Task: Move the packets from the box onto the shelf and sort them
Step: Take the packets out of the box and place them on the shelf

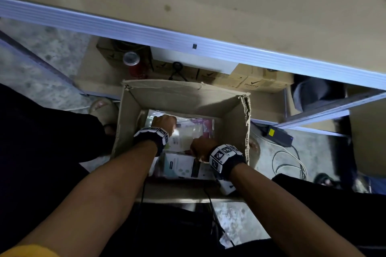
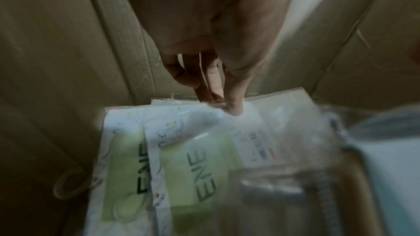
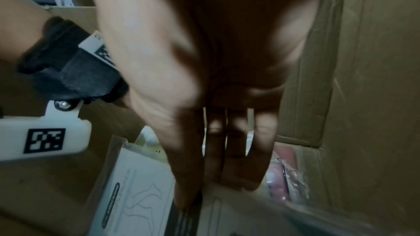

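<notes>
A green packet [image 2: 200, 166] is pinched by the left hand [image 2: 213, 71] in the box [image 1: 183, 94], while a white packet [image 3: 141, 182] is touched by the flat, straight fingers of the right hand [image 3: 227, 114].

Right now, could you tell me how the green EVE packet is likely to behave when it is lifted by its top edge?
Probably floppy: the EVE packet looks like a thin, glossy plastic pouch, and the left hand pinches only its top edge, so it should sag. The sheen suggests it could slip. It looks flat, so likely light.
</notes>
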`<move>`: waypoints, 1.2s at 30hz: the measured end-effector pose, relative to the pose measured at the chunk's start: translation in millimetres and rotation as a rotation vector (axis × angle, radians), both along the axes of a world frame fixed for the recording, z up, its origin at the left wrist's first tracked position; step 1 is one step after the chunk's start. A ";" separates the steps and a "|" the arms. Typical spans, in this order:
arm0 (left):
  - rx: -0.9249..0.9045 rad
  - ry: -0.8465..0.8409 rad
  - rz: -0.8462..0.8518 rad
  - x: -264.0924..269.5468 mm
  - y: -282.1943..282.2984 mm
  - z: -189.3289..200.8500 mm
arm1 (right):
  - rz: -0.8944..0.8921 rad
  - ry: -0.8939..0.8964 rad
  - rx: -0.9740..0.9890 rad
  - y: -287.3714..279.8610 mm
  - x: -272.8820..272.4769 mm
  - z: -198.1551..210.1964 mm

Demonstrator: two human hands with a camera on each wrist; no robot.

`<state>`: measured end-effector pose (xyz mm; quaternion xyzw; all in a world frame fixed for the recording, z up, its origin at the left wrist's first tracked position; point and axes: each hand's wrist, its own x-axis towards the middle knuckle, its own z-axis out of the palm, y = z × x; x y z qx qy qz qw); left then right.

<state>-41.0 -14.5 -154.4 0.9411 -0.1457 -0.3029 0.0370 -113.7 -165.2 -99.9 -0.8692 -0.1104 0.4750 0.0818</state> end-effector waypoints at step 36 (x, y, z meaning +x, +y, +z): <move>-0.365 -0.359 -0.148 -16.7 5.3 428.7 | -0.001 -0.866 -0.047 -29.3 -11.0 340.6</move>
